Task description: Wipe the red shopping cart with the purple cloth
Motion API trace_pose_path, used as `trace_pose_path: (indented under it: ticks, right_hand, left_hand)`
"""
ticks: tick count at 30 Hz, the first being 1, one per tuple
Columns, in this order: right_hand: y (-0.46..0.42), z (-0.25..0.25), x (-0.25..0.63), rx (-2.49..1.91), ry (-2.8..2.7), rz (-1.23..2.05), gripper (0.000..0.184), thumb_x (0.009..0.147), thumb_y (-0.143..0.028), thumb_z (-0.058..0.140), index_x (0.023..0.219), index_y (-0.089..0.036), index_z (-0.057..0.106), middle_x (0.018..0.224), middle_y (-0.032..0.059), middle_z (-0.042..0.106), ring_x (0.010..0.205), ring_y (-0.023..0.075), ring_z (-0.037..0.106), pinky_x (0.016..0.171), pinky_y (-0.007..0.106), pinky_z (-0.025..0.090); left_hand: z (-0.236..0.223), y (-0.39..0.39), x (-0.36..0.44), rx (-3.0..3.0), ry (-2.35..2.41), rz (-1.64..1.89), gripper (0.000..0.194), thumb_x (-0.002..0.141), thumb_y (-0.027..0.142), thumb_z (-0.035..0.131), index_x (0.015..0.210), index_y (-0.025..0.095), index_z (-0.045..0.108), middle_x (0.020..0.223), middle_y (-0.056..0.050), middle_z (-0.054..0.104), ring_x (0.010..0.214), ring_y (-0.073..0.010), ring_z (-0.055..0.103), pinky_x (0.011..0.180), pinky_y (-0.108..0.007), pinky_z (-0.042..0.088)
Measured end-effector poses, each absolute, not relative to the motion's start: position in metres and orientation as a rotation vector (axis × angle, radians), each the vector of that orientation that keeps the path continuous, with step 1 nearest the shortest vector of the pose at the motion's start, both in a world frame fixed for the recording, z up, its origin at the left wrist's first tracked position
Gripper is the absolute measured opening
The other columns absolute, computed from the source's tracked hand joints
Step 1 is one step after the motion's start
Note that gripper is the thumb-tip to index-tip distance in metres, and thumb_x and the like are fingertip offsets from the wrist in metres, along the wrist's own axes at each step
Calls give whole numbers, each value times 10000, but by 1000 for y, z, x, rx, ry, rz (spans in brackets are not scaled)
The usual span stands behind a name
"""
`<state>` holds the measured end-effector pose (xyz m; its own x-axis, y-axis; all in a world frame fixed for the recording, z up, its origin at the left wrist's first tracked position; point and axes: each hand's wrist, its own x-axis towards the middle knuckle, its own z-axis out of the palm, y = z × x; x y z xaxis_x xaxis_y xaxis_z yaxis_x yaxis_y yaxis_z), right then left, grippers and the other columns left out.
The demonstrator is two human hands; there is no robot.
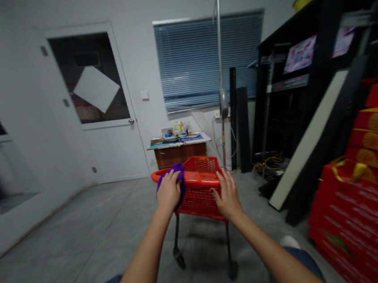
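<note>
- The left hand point(169, 191) is closed, pressing a purple cloth point(180, 178) against the orange-red handle point(198, 179) of a red plastic shopping cart point(198, 202).
- The right hand point(227, 194) is open, its fingers spread and resting on the far end of that handle, not gripping it.
- The cloth looks soft, limp and light, so it would bunch easily in a closed palm; a fold of it offers the best hold.
- The cart looks light and stiff, though its rolling casters point(179, 258) could let it slip away. The handle seems the surest place to take hold, and its smooth plastic may be slippery.
- Beyond the cart, the grey floor point(96, 223) runs back to a wooden worktop point(180, 156) holding papers and small packages.
- To the right, stacked red cartons point(373, 194) stand near a black rack point(293, 103).
- Farthest back are a white door point(109, 150) and a window with blue blinds point(210, 60).
</note>
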<state>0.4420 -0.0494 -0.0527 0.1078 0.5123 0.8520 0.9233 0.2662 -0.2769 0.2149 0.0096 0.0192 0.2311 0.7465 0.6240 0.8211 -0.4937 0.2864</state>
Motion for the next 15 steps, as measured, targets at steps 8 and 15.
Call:
trace_pose_path:
  ticks: [8,15]
  right_hand:
    - [-57,-48,420,-1393,-1650,-513,644,1010,-555,331,1553,-215,271,1579,113,361,1469,280,281,1160,512,316]
    - [-56,-46,403,-1343,-1692,-482,681,992,-584,360,1552,-202,288,1549,120,406,1464,289,290,1166,507,320]
  left_hand:
    - [20,-6,246,-2591,-1273,-1061,397,948,206,498,1330,253,599,1472,-70,545,1402,-243,450,1194,-470,340]
    - [22,33,194,-2454,-1523,-1201,376,958,199,442,1287,172,622,1418,-111,590,1380,-233,479,1204,-450,333]
